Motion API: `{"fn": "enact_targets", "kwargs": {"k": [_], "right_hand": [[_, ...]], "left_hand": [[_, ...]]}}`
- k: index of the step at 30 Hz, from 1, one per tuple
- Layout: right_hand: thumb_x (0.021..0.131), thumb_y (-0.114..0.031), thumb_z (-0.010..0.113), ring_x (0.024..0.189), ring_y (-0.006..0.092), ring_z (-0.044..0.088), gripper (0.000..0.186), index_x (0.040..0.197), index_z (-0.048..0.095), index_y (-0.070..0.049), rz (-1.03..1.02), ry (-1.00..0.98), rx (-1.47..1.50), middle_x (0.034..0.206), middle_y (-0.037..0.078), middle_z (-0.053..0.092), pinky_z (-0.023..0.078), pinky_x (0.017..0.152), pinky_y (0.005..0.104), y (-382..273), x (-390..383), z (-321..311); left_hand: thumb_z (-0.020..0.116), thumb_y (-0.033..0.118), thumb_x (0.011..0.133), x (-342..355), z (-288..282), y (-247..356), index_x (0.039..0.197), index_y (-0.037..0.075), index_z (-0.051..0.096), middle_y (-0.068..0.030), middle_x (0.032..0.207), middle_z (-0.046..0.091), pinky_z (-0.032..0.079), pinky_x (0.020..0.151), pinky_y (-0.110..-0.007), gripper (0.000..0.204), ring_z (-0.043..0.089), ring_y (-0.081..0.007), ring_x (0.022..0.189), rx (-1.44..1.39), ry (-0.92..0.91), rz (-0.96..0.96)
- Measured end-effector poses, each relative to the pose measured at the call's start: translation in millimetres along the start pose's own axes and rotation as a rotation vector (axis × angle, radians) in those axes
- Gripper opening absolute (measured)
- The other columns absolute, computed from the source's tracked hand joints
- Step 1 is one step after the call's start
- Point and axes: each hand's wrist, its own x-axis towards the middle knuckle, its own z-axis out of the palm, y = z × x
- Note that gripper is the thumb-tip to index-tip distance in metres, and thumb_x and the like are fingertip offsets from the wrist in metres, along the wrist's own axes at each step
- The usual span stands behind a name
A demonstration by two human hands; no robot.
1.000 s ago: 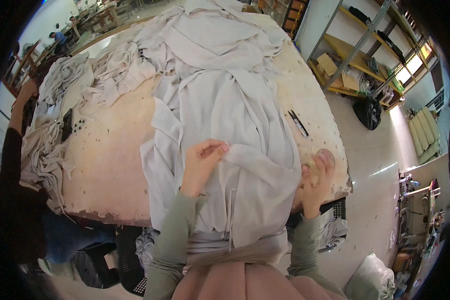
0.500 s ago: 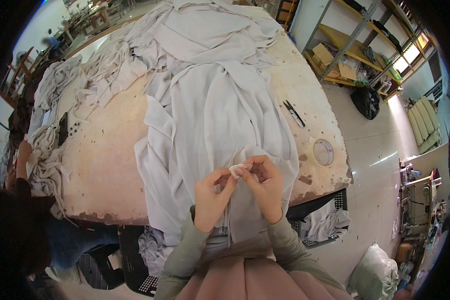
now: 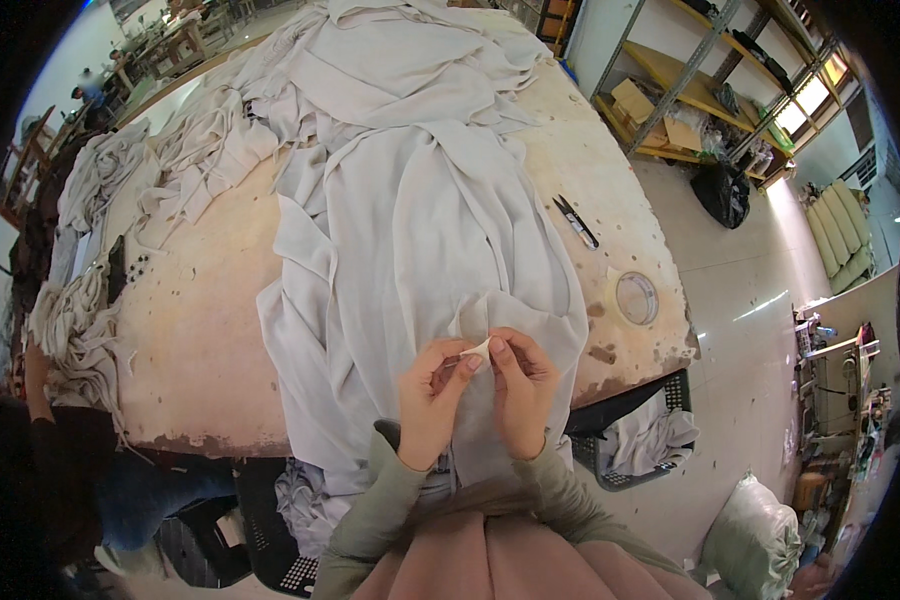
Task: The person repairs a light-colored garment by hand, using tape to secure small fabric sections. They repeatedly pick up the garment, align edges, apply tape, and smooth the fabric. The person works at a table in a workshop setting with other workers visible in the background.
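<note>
A long pale grey cloth (image 3: 410, 230) lies in loose folds along the table and hangs over its near edge in front of me. Above its near end, my left hand (image 3: 430, 398) and my right hand (image 3: 522, 400) meet, thumbs and fingertips almost touching. Between them they pinch a small folded, pointed corner (image 3: 480, 350) of light cloth. Both hands are closed on it, and the fingertips partly hide it. To the right of the cloth lie black-handled thread snips (image 3: 578, 224) and a roll of tape (image 3: 653, 300).
The worn wooden table (image 3: 200, 340) has a chipped near edge. More grey cloth (image 3: 75, 345) is heaped at left, where a co-worker's arm (image 3: 38, 385) reaches in. Black crates (image 3: 686, 390) holding cloth stand below the edge. A metal shelf (image 3: 670, 95) and a white sack (image 3: 755, 535) stand at right.
My hands have come slightly down and closer together, and the pinched corner looks narrower and more pointed. The whole view has shifted a little. The co-worker's arm at left has moved lower.
</note>
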Motion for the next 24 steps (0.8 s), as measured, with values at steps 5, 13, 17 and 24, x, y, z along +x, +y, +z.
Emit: {"fn": "enact_targets", "kwargs": {"k": [5,13,17,24], "right_hand": [[0.089,-0.007,0.063,0.08,0.0075,0.054,0.034,0.12,0.056,0.002,0.101,-0.017,0.102,0.09,0.001,0.06,0.042,0.071,0.0208,-2,-3,6],[0.091,-0.006,0.059,0.091,0.0111,0.056,0.02,0.11,0.057,0.002,0.062,-0.18,-0.046,0.101,0.004,0.061,0.044,0.083,0.0241,4,6,-7],[0.091,-0.008,0.061,0.095,0.0126,0.055,0.015,0.1,0.063,0.003,0.021,-0.227,-0.143,0.103,0.005,0.059,0.043,0.085,0.0254,9,-3,-15],[0.09,-0.01,0.062,0.094,0.0145,0.055,0.017,0.101,0.064,0.002,-0.15,-0.283,-0.266,0.105,0.007,0.055,0.042,0.088,0.0264,10,-3,-16]], "left_hand": [[0.061,0.002,0.088,-7,6,-2,0.102,-0.001,0.065,-0.0066,0.092,0.065,0.045,0.071,-0.022,0.015,0.058,-0.0097,0.081,0.241,0.085,0.084],[0.065,0.0,0.084,-8,2,-2,0.101,0.0,0.065,-0.0068,0.09,0.066,0.046,0.068,-0.022,0.016,0.058,-0.0098,0.075,0.401,0.114,0.174],[0.068,-0.003,0.081,-7,0,2,0.101,0.0,0.064,-0.0034,0.091,0.066,0.046,0.068,-0.021,0.02,0.058,-0.008,0.075,0.249,0.155,0.071],[0.071,0.004,0.08,-8,-5,19,0.104,0.004,0.063,-0.0075,0.084,0.067,0.049,0.065,-0.024,0.026,0.063,-0.0126,0.076,0.452,0.088,0.048]]}}
